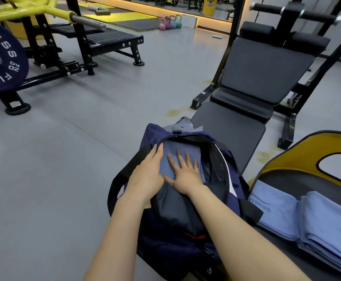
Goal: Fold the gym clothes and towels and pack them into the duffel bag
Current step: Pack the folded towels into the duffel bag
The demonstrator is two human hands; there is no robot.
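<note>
Grey floor [84, 138], black incline seat [262, 72] at far right. Navy weight plate [1, 55] at left, white lettering partly cut off: "NESS", "FIT", "20 KG". Navy duffel bag [161, 240] sits unzipped on the bench [236, 130], opening facing up. Folded blue towel [173, 157] lies inside the bag's mouth. Stack of folded blue towels [327, 224] on the bench right of the bag; one flat towel [275, 209] beside the stack shows partial print "TNESS". Left hand [147, 175] rests at the towel's left edge inside the bag, fingers straight and together. Right hand [185, 175] lies flat on the towel, fingers spread wide, pressing down. Pastel kettlebells [170, 22] on the far floor, no readable markings.
</note>
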